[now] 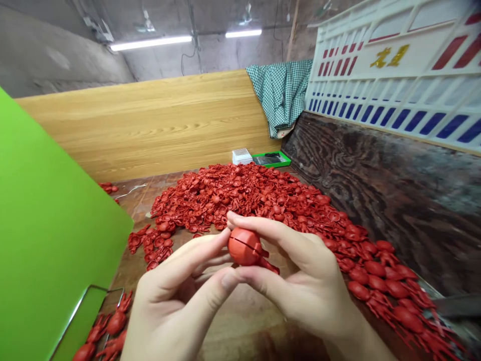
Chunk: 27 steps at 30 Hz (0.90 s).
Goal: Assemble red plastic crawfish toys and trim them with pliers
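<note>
Both my hands pinch one red plastic crab-shaped shell piece just above the table. My left hand presses it with thumb and forefinger from the left. My right hand grips it from the right, forefinger over the top and thumb beneath. A seam runs across the rounded shell, and small red legs stick out at its lower right. Behind the hands lies a big heap of red plastic parts.
A row of assembled red crabs lines the right side beside a dark wooden wall. More red crabs sit at lower left near a wire frame and a green board. A white box and green tray stand at the back.
</note>
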Tool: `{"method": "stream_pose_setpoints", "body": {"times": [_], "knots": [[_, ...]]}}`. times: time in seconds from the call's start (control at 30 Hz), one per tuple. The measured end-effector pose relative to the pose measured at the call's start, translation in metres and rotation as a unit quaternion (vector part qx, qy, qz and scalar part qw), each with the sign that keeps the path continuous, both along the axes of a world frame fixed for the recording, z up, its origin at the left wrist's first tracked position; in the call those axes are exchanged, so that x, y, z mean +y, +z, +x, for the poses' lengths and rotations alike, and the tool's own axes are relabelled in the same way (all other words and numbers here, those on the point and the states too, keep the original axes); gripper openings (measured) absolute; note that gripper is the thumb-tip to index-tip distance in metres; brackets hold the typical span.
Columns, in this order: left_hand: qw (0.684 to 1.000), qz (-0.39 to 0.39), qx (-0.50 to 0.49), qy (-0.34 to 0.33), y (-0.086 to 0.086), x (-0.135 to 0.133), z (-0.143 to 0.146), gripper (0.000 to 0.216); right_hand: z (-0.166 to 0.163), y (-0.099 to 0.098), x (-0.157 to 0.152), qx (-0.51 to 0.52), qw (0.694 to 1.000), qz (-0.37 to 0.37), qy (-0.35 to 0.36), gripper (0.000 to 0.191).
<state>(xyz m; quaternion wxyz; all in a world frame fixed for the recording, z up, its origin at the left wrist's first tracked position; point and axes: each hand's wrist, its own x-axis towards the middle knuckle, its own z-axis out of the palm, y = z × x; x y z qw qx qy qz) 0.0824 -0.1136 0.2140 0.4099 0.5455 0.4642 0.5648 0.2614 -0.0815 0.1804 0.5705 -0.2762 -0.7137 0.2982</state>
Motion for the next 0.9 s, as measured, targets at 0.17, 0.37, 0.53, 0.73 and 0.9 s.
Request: {"method": "stream_pose_setpoints", "body": {"times": [0.17, 0.37, 0.53, 0.73, 0.9], "knots": [[0.999, 0.051, -0.005, 0.011, -0.0028, 0.0027, 0.0007, 0.031, -0.0005, 0.0041, 0.0012, 0.050, 0.997, 0.042, 0.033, 0.060], [0.994, 0.104, -0.008, -0.021, -0.0019, 0.0041, 0.0046, 0.023, -0.0043, 0.0076, -0.0017, 0.055, 0.995, 0.065, 0.051, 0.054], [0.994, 0.103, -0.021, -0.035, -0.0024, 0.0025, 0.0010, 0.026, -0.0061, 0.0072, -0.0031, 0.077, 0.992, 0.053, 0.079, 0.047], [0.990, 0.126, -0.030, -0.051, -0.0005, 0.0000, 0.0018, 0.025, -0.0091, 0.0081, -0.0060, 0.098, 0.988, 0.056, 0.102, 0.040], [0.998, 0.052, -0.038, -0.001, 0.0030, -0.0011, 0.0034, 0.014, -0.0036, 0.0090, 0.0004, 0.030, 0.994, 0.096, 0.052, 0.054]]}}
